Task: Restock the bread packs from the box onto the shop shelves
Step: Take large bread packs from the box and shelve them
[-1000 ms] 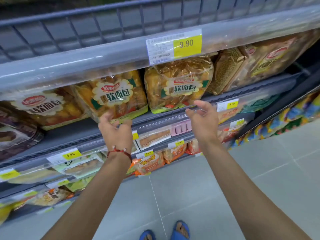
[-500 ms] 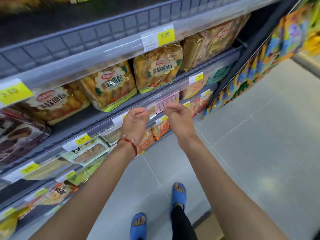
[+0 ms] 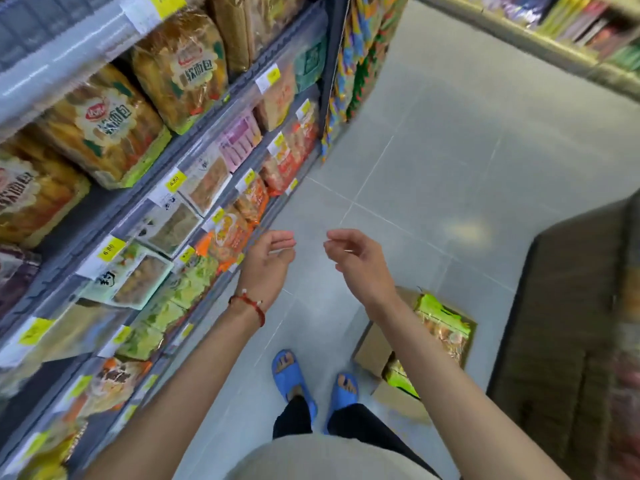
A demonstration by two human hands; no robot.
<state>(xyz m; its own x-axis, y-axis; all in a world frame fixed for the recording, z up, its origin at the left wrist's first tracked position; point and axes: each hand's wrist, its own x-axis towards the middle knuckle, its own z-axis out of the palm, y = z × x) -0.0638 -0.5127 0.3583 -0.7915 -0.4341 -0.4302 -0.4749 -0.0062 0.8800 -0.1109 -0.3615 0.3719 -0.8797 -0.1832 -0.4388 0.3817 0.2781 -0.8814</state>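
Note:
Several bread packs in clear wrap with orange and green print stand on an upper shelf (image 3: 194,133) at the left, among them one (image 3: 104,126) and another (image 3: 183,67). A cardboard box (image 3: 374,348) sits on the floor at my right, behind my right forearm, with green and orange bread packs (image 3: 443,323) inside. My left hand (image 3: 268,259), with a red cord on its wrist, and my right hand (image 3: 356,259) hover empty over the floor in front of the lower shelves, fingers loosely curled and apart.
Lower shelves hold trays and orange snack packs (image 3: 228,237) with yellow price tags (image 3: 110,249). Colourful packets hang at the shelf end (image 3: 349,71). A brown unit (image 3: 568,341) stands at the right, another shelf (image 3: 554,36) across the aisle. My feet in blue sandals (image 3: 291,375) stand on grey tiles.
Both hands have come away from the bread shelf and dropped lower, empty. The view has swung down and right, bringing the box on the floor into sight.

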